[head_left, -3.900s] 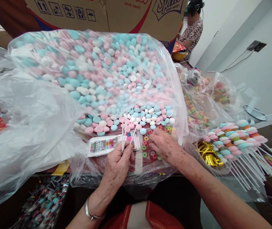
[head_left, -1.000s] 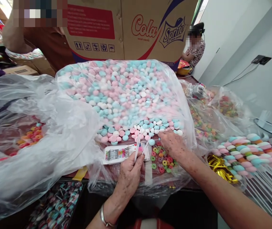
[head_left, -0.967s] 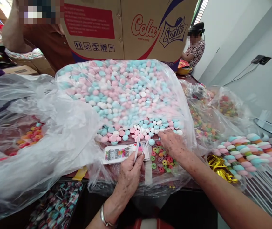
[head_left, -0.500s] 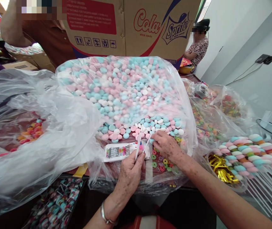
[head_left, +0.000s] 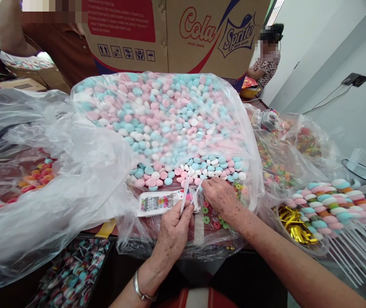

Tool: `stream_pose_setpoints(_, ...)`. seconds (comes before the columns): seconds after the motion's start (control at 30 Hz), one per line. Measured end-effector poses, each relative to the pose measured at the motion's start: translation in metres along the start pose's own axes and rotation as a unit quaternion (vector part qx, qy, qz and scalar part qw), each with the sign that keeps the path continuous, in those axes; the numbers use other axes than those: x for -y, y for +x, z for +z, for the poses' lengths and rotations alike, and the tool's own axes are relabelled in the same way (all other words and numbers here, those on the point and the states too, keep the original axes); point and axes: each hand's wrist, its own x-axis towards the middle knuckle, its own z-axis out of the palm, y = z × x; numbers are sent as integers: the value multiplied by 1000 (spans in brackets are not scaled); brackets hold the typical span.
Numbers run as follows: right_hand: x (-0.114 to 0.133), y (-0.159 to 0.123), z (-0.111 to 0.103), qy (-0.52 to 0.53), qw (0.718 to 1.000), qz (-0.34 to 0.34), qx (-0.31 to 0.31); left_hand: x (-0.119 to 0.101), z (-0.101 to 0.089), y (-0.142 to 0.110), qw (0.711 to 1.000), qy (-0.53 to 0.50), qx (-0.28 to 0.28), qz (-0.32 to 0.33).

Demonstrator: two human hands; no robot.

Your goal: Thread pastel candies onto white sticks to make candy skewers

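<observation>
My left hand (head_left: 175, 224) is closed, pinching two thin white sticks (head_left: 185, 194) that point up and splay apart. Close to the tip of the right-hand stick, my right hand (head_left: 223, 199) has its fingers curled together. Whatever may be between those fingertips is hidden. Just beyond both hands, pink, blue and white round candies (head_left: 157, 175) spill from a big clear plastic bag (head_left: 256, 171). A stack of printed wrappers (head_left: 157, 203) lies by my left hand. Small coloured ring gummies (head_left: 215, 223) lie below my right hand.
On the right lie finished candy skewers (head_left: 337, 205) and a tub of gold ties (head_left: 293, 226). A large carton (head_left: 131, 38) stands behind the bag. Lower left is a box of wrapped lollipops (head_left: 74, 269). Two people (head_left: 61, 51) are across the table.
My right hand's fingertips have moved slightly left, closer to the tip of one stick. My left hand keeps its hold on the sticks. The whole view has shifted a little.
</observation>
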Motion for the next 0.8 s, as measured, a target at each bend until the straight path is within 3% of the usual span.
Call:
stream_pose_setpoints(0.27,-6,9,10,93,986,127,-52,1,0,1,999,28,-20,23)
stream_pose_setpoints(0.33,-14,8,9,194,961,180,-81,2,1,2,999,30,-25,29)
stream_pose_setpoints(0.37,-19,7,8,292,929,206,-98,2,1,2,999,32,-26,34)
stream_pose_setpoints(0.4,-23,5,5,409,876,229,-113,3,1,2,998,39,-25,40)
stream_pose_setpoints(0.47,-30,1,-1,627,726,257,-118,4,2,3,996,71,-18,52)
stream_pose_setpoints(0.53,-35,-2,-7,741,608,269,-95,5,2,3,992,108,-10,63)
stream_pose_setpoints(0.57,-37,-3,-10,771,571,271,-80,6,2,3,990,123,-7,70)
stream_pose_setpoints(0.63,-40,-5,-13,801,532,268,-62,7,2,4,987,138,-7,81)
stream_pose_setpoints(0.8,-43,-5,-14,822,503,261,-51,7,2,4,985,153,-10,84)
